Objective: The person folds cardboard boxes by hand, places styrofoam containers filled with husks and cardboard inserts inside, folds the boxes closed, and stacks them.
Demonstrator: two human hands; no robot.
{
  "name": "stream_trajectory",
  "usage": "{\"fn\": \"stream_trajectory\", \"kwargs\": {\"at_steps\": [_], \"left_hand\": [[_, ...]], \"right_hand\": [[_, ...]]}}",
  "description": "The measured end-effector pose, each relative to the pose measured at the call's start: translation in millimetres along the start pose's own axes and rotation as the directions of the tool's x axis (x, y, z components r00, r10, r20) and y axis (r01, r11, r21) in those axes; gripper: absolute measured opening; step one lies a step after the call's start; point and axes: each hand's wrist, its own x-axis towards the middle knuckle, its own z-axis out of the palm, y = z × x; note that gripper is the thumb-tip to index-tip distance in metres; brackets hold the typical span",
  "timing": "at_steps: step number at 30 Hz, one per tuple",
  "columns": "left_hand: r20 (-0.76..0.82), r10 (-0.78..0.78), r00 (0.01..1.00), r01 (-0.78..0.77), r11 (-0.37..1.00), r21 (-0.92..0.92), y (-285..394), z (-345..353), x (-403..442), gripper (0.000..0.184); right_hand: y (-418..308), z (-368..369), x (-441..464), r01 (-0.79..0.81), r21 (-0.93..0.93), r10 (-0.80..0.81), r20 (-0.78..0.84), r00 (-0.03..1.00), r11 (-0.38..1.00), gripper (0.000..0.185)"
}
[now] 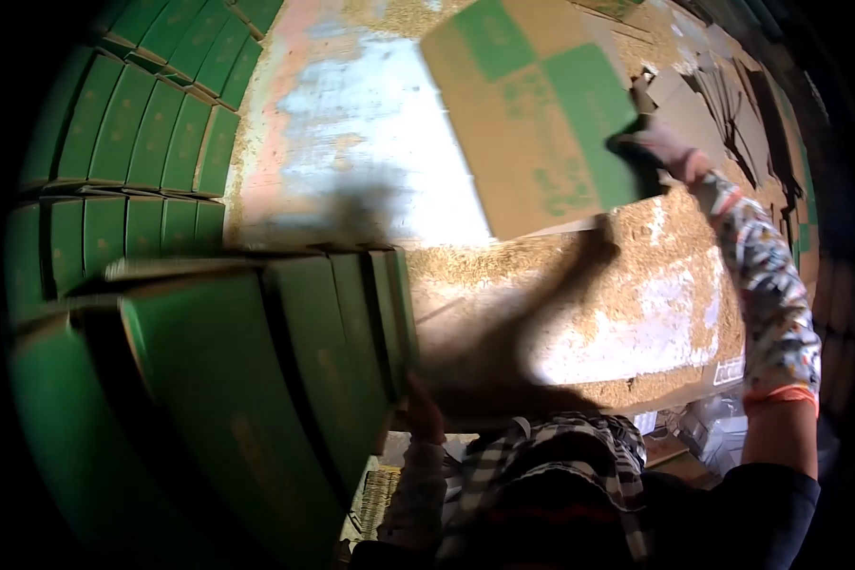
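Observation:
My right hand (670, 152), in a glove with dark fingertips, is closed on the right edge of a brown cardboard carton (508, 119) with green printed blocks. The carton is slightly blurred and tilted over the far part of the worktable; I cannot tell whether it touches the surface. Low in the middle, my left hand (423, 413) is in shadow beside the near row of green cartons (199, 351), against its right end. Its fingers are too dim and partly hidden to show their grip.
More green cartons (138, 123) stand in stacked rows along the left. The worktable (636, 323) has worn, patchy white paint over board. Flattened cardboard (731, 114) leans at the far right. Clear plastic wrapping (712, 427) lies below the table's near right edge.

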Motion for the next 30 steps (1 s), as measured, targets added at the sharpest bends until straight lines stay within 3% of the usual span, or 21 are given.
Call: {"fn": "stream_trajectory", "kwargs": {"at_steps": [2, 3, 4, 5, 7, 8, 9, 10, 11, 12, 13, 14, 15, 16, 19, 20, 23, 26, 27, 30], "left_hand": [[-0.042, -0.215, 0.976, 0.179, 0.893, -0.413, 61.6, -29.2, 22.1, 0.053], [-0.058, -0.303, 0.951, 0.209, 0.77, -0.603, 82.6, -37.3, 26.1, 0.057], [-0.099, -0.362, 0.927, 0.129, 0.555, -0.822, 89.0, -38.2, 26.9, 0.059], [-0.19, -0.352, 0.917, 0.114, 0.686, -0.718, 99.3, -43.8, 25.5, 0.06], [-0.362, -0.27, 0.892, 0.09, 0.892, -0.444, 118.9, -59.9, 17.9, 0.063], [-0.371, -0.19, 0.909, -0.026, 0.862, -0.505, 117.7, -64.1, 14.5, 0.062], [-0.378, -0.107, 0.919, -0.139, 0.811, -0.568, 115.3, -67.6, 12.5, 0.061], [-0.385, -0.024, 0.923, -0.243, 0.739, -0.629, 116.4, -67.2, 9.2, 0.061], [-0.358, -0.056, 0.932, -0.225, 0.685, -0.693, 132.4, -73.2, -0.2, 0.06], [-0.322, -0.085, 0.943, -0.201, 0.625, -0.754, 152.3, -80.0, -12.0, 0.06], [-0.312, -0.074, 0.947, -0.202, 0.618, -0.76, 160.9, -76.8, -20.4, 0.058], [-0.307, -0.065, 0.949, -0.205, 0.613, -0.763, 170.6, -72.0, -31.1, 0.056], [-0.273, -0.069, 0.959, -0.161, 0.663, -0.731, 191.3, -70.9, -45.1, 0.056], [-0.197, 0.012, 0.98, -0.162, 0.624, -0.765, 177.6, -64.3, -44.6, 0.06], [-0.134, -0.054, 0.99, -0.071, 0.627, -0.776, 214.4, -42.7, -85.9, 0.066], [-0.171, -0.016, 0.985, -0.123, 0.631, -0.766, 217.9, -31.3, -101.9, 0.063], [-0.256, 0.046, 0.965, -0.191, 0.795, -0.575, 218.8, 2.7, -155.2, 0.057], [-0.206, -0.084, 0.975, -0.056, 0.804, -0.592, 239.4, 37.9, -221.9, 0.055], [-0.225, -0.148, 0.963, -0.038, 0.754, -0.656, 260.4, 41.7, -238.0, 0.055], [-0.094, -0.05, 0.994, -0.027, 0.733, -0.679, 276.4, 78.3, -264.7, 0.053]], "right_hand": [[36.6, -37.4, -72.6, -0.004, 0.123, 0.04, -0.295, 0.955, 0.992, 0.027], [25.7, -49.2, -100.5, -0.086, 0.126, 0.128, -0.38, 0.916, 0.988, 0.03], [13.0, -55.0, -126.4, -0.166, 0.14, 0.213, -0.457, 0.863, 0.976, 0.033], [-4.2, -48.0, -147.3, 0.033, 0.416, 0.173, -0.448, 0.877, 0.909, 0.039], [-47.5, -30.9, -192.9, -0.154, 0.068, 0.163, -0.602, 0.782, 0.986, 0.045], [-40.5, -6.7, -216.3, -0.14, -0.182, -0.028, -0.699, 0.714, 0.973, 0.05], [-48.8, 17.1, -240.9, -0.14, -0.253, -0.109, -0.764, 0.636, 0.957, 0.055], [-74.5, 17.3, -267.2, 0.012, 0.14, 0.073, -0.585, 0.808, 0.99, 0.062], [-68.6, 35.7, -284.0, -0.015, 0.19, 0.12, -0.553, 0.824, 0.982, 0.065], [-68.0, 44.2, -301.3, -0.084, 0.349, 0.208, -0.336, 0.919, 0.933, 0.076], [-70.5, 49.5, -313.9, -0.164, 0.421, 0.255, -0.168, 0.952, 0.892, 0.071], [-50.4, 73.8, -317.1, -0.135, 0.426, 0.207, -0.129, 0.97, 0.895, 0.063], [-23.7, 99.8, -317.2, -0.125, 0.369, 0.164, -0.077, 0.983, 0.921, 0.054], [-4.8, 122.4, -323.0, -0.147, 0.241, 0.173, -0.092, 0.981, 0.959, 0.052], [88.5, 147.0, -356.3, -0.222, 0.244, 0.236, -0.032, 0.971, 0.944, 0.059], [122.4, 138.3, -369.1, -0.237, 0.217, 0.245, -0.008, 0.97, 0.947, 0.061], [242.7, 75.7, -410.6, -0.254, 0.108, 0.264, -0.089, 0.961, 0.961, 0.065], [363.5, -33.8, -445.1, -0.308, -0.154, 0.287, -0.149, 0.946, 0.939, 0.074], [367.4, -29.3, -454.2, -0.341, -0.222, 0.298, -0.207, 0.932, 0.913, 0.076], [424.0, -115.9, -487.3, -0.323, -0.299, 0.209, -0.356, 0.911, 0.898, 0.059]]}}
